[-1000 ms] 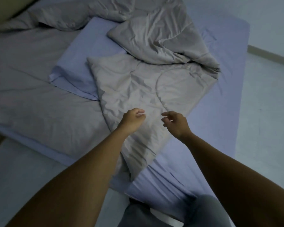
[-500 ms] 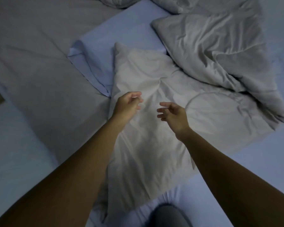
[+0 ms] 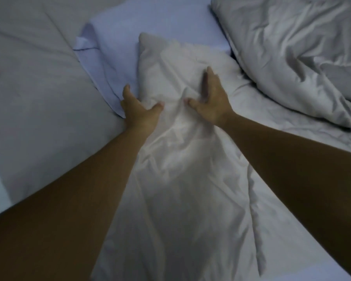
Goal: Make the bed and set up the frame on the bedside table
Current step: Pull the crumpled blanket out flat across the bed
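- L arm & R arm reach in from the bottom corners of the frame twd the centre.
- Pale grey crumpled fabric duvet (image 3: 182, 169): a long wrinkled strip running from bottom centre up to mid-frame, w/ both hands on its upper part.
- Left hand (image 3: 139, 110): at the strip's left edge, thumb on top and fingers (image 3: 127, 92) down the side. Can't tell if it clamps the fabric or only presses it.
- Right hand (image 3: 211, 100): palm down and flat on the duvet, fingers straight, thumb splayed left. Not clasping anything.
- Duvet's bulk is bunched in the upper right.
- Lilac fabric sheet (image 3: 150, 19): upper centre, under the duvet strip, w/ its corner folded over at upper left.
- Grey bed surface (image 3: 32, 88): fills the left side.
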{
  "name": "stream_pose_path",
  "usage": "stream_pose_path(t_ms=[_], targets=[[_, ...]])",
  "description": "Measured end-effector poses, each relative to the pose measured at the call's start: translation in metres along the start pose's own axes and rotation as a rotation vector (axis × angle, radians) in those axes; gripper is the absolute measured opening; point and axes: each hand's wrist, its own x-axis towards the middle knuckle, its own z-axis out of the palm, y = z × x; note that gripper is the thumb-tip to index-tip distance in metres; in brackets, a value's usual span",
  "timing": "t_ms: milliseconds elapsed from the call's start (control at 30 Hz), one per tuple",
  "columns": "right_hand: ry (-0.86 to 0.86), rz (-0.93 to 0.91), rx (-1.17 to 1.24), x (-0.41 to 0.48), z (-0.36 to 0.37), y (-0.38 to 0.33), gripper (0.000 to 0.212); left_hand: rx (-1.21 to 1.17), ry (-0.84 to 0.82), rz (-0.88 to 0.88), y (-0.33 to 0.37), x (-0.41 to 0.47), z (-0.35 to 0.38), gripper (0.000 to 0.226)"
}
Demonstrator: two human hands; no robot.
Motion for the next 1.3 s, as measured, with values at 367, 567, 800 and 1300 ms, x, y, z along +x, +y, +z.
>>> stream_pose_path(t_ms=[367, 567, 800, 1300], targets=[[0.233, -0.434, -0.242, -0.063, -0.036, -0.004, 0.037, 0.097, -0.273, 0.106, 0.023, -0.086, -0.042, 0.019], [-0.077, -0.123, -0.166, -0.163, -0.079, -0.035, 0.051, 0.065, -0.415, 0.192, 0.036, -0.163, -0.092, 0.017], [-0.184, 0.036, -0.474, -0.29, -0.096, -0.078, 0.056, 0.082, -0.607, 0.232, 0.035, -0.251, -0.153, 0.046], [-0.149, 0.128, -0.423, -0.522, -0.139, -0.085, 0.024, 0.102, -0.769, 0.246, 0.009, -0.441, -0.196, 0.057]])
